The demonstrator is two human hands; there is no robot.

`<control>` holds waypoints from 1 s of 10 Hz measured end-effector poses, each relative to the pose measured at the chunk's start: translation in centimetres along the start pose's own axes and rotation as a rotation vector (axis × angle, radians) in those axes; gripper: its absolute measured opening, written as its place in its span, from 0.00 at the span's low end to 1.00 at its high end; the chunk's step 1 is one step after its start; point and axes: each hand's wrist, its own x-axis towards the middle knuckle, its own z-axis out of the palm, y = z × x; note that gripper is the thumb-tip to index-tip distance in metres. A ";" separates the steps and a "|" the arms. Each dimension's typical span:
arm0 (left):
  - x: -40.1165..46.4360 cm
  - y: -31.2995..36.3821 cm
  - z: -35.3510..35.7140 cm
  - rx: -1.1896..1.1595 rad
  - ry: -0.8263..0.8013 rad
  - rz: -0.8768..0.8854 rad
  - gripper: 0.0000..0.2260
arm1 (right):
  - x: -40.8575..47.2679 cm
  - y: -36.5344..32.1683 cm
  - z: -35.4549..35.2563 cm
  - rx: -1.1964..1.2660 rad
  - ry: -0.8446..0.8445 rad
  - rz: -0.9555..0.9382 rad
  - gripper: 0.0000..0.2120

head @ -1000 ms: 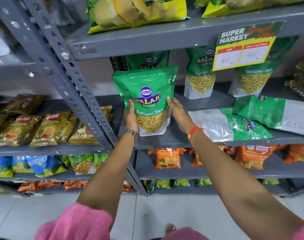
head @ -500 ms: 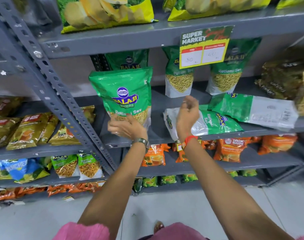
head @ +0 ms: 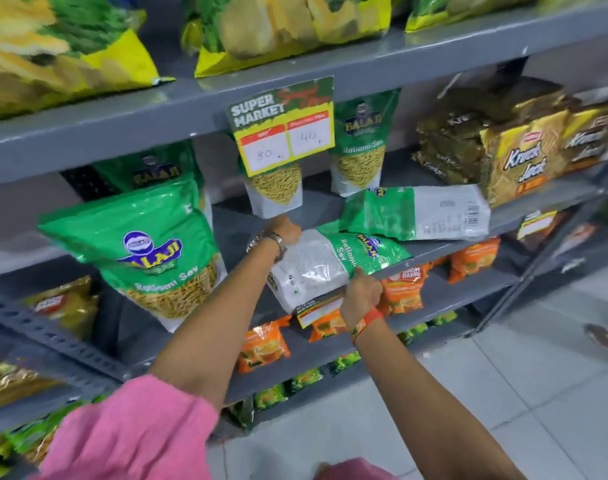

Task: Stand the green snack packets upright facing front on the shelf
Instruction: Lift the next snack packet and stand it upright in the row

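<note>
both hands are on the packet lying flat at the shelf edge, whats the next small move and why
Probably lift and tip that flat green packet up onto its base, logo forward. It lies on its side with its white end overhanging the shelf edge, the left hand at its far corner and the right hand at its near edge, while the front packet beside it already stands upright.

We cannot read the price tag figures clearly (motion blur), and behind it one upright packet's top is hidden.

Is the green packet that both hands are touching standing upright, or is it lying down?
Lying down. The green packet lies flat on the shelf, its printed name running sideways, with the left hand and right hand on it.
</note>
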 end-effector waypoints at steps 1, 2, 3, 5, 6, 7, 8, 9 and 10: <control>2.7 0.4 -0.1 0.199 -0.228 0.097 0.15 | 0.9 0.2 0.4 0.122 0.130 0.008 0.20; 4.0 0.4 0.6 0.105 -0.186 0.054 0.16 | 0.9 0.0 1.0 0.210 0.185 0.078 0.20; 4.9 0.0 0.4 0.032 -0.154 0.009 0.18 | 1.1 -0.1 1.4 0.284 0.258 0.113 0.19; 5.9 -2.8 0.4 -0.165 -0.122 -0.119 0.07 | 1.5 -0.1 1.0 0.283 0.275 0.106 0.18; 4.8 -3.8 0.5 -0.200 -0.077 -0.143 0.16 | 2.0 0.0 1.4 0.285 0.231 0.044 0.09; 3.1 -4.6 0.6 -0.348 0.077 -0.210 0.17 | 2.3 -0.7 1.4 0.205 0.154 -0.048 0.06; 1.6 -5.2 1.0 -0.429 0.257 -0.241 0.16 | 2.8 -2.3 1.0 0.112 0.075 -0.170 0.06; 0.5 -5.3 0.9 -0.499 0.405 -0.249 0.14 | 2.7 -4.5 1.1 0.055 -0.008 -0.249 0.08; 0.2 -5.0 0.5 -0.560 0.482 -0.291 0.15 | 3.3 -6.9 1.1 0.108 -0.115 -0.350 0.05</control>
